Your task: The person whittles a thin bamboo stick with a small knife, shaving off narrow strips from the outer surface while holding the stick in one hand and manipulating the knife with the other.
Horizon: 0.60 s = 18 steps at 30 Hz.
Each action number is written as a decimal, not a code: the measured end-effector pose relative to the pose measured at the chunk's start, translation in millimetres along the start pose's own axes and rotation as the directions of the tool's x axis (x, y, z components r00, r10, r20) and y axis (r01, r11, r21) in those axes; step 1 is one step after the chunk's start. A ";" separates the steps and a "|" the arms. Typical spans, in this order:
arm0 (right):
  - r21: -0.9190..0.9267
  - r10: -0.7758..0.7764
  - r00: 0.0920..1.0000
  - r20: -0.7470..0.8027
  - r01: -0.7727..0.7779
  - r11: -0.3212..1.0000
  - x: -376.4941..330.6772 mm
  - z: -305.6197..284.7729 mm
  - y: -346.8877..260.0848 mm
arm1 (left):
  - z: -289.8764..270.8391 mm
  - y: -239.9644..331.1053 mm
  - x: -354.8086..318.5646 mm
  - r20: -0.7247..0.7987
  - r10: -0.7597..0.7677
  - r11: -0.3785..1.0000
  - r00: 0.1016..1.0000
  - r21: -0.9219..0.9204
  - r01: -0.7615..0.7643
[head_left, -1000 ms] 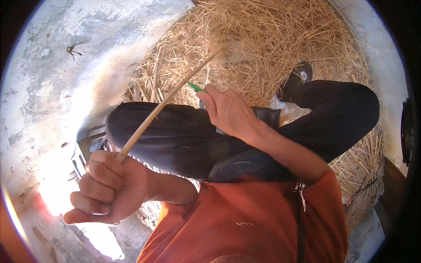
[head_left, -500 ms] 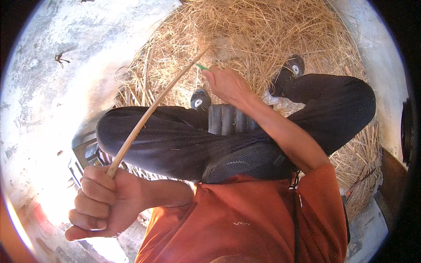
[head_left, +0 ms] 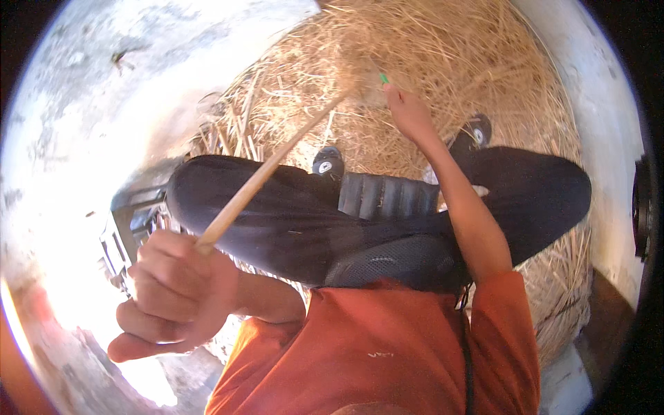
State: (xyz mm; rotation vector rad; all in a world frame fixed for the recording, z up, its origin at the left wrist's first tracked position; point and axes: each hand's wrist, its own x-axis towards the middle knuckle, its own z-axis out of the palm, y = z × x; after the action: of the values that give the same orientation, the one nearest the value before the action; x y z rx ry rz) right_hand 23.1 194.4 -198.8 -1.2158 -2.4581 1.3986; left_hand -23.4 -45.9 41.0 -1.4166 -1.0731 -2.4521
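Closed round the thick near end of a pale wooden stick (head_left: 266, 171), my left hand (head_left: 176, 290) is at the lower left, fingers curled. The stick slants up and to the right over my left thigh, and its thin far end stops above the straw-like shavings (head_left: 477, 62). My right hand (head_left: 413, 114) is stretched forward past the stick's tip, apart from it. Its fingers are closed on a small green piece (head_left: 384, 79) that pokes out at the fingertips; the rest is hidden in the hand.
A black ribbed pad (head_left: 387, 197) lies between my crossed dark-trousered legs. Two dark shoes (head_left: 328, 163) rest among the shavings. A dark boxy frame (head_left: 142, 204) stands beyond my left knee. Pale walls (head_left: 595, 90) curve round both sides, with a black round object (head_left: 643, 207) at the right.
My right hand has moved forward and to the right, away from the stick with the green piece. The stick and my left hand have shifted slightly up and to the right.
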 end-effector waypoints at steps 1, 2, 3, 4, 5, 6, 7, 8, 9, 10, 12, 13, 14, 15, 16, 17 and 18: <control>0.126 -0.162 0.987 -0.002 0.161 0.979 -15.4 -4.1 -26.3 | 2.3 0.2 3.1 0.070 0.002 1.000 0.998 -0.012 -0.001; 0.251 -0.311 0.950 -0.024 0.306 0.918 -36.1 -9.7 -48.9 | 2.9 -1.7 6.1 0.141 0.000 1.000 0.990 -0.027 0.004; 0.339 -0.327 0.941 0.091 0.279 0.899 -63.7 -20.0 -74.3 | -1.1 -4.4 8.4 0.217 0.009 0.996 0.976 -0.084 0.009; 0.420 -0.350 0.912 0.211 0.239 0.876 -93.9 -32.8 -100.5 | -5.9 -3.7 11.4 0.288 0.020 0.991 0.957 -0.130 0.018; 0.402 -0.386 0.859 0.337 0.239 0.884 -117.8 -48.0 -121.7 | -8.2 -1.2 14.2 0.284 -0.002 0.993 0.959 -0.114 0.036; 0.409 -0.416 0.836 0.357 0.260 0.875 -138.4 -50.9 -129.3 | -9.8 2.4 16.0 0.280 -0.024 0.993 0.960 -0.100 0.054; 0.413 -0.439 0.820 0.366 0.280 0.867 -153.0 -52.9 -131.9 | -9.5 2.9 18.0 0.298 -0.037 0.992 0.954 -0.103 0.071; 0.406 -0.454 0.819 0.351 0.304 0.862 -162.3 -52.3 -133.5 | -7.8 3.3 19.6 0.317 -0.051 0.991 0.947 -0.102 0.088; 0.400 -0.469 0.817 0.336 0.328 0.856 -169.6 -50.7 -136.0 | -7.1 4.3 21.2 0.334 -0.066 0.990 0.940 -0.097 0.104; 0.393 -0.484 0.814 0.321 0.350 0.850 -174.6 -48.8 -138.2 | -5.9 5.1 21.9 0.355 -0.069 0.988 0.932 -0.102 0.112; 0.353 -0.473 0.830 0.296 0.366 0.861 -180.8 -43.0 -135.5 | -4.4 0.6 17.8 0.357 -0.054 0.987 0.933 -0.121 0.104; 0.333 -0.467 0.837 0.284 0.371 0.867 -181.1 -38.9 -133.0 | -3.7 -3.1 15.0 0.340 -0.036 0.988 0.940 -0.128 0.084; 0.335 -0.488 0.838 0.246 0.398 0.854 -181.6 -35.0 -130.3 | -0.7 -2.1 15.0 0.317 -0.027 0.990 0.948 -0.121 0.069; 0.337 -0.506 0.837 0.208 0.425 0.840 -181.0 -28.8 -126.1 | 2.2 -1.1 15.0 0.294 -0.021 0.992 0.956 -0.113 0.056; 0.338 -0.524 0.835 0.170 0.450 0.827 -179.9 -25.8 -124.3 | 4.6 0.6 14.7 0.262 -0.026 0.994 0.965 -0.097 0.053; 0.297 -0.523 0.835 0.173 0.462 0.836 -180.1 -24.7 -123.1 | 4.0 1.8 11.6 0.225 -0.029 0.995 0.974 -0.089 0.050; 0.256 -0.522 0.835 0.176 0.473 0.843 -178.7 -23.7 -122.0 | 3.1 1.4 8.9 0.191 -0.027 0.996 0.981 -0.082 0.044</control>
State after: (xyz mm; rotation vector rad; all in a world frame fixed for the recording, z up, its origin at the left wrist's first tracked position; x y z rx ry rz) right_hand 82.0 59.6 -38.4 -0.3254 -2.4371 1.6406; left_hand -25.6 -42.8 49.8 -1.7014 -1.0469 -2.4555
